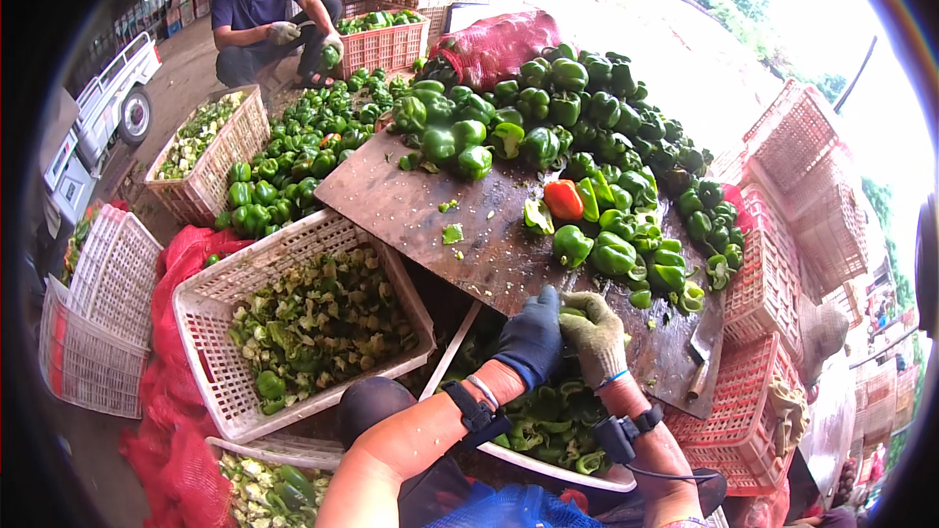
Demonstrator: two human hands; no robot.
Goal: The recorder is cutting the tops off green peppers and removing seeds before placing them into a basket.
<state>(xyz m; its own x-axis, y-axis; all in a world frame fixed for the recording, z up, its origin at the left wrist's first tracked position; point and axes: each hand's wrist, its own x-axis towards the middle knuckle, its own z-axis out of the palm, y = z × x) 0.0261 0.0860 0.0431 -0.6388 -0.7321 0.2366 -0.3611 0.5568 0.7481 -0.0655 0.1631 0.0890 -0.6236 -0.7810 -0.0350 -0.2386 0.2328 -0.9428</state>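
Note:
My left hand [533,337], in a dark blue glove, is closed beside my right hand at the near edge of the wooden board [421,210]. What it grips, if anything, is hidden. My right hand [597,337], in a pale grey-green glove, curls round a green bell pepper [573,312], of which only a bit shows between the gloves. Below both hands stands a crate with cut green pepper pieces [558,425]. Just beyond them on the board lie whole and cut green peppers [613,254] and one red-orange pepper [563,199].
A knife [700,352] lies at the board's right edge. A white crate [210,372] of pepper cores stands left. Stacked red crates [724,430] are at right. Peppers are heaped at the back by a red mesh sack [499,47]. Another person [269,15] squats far left.

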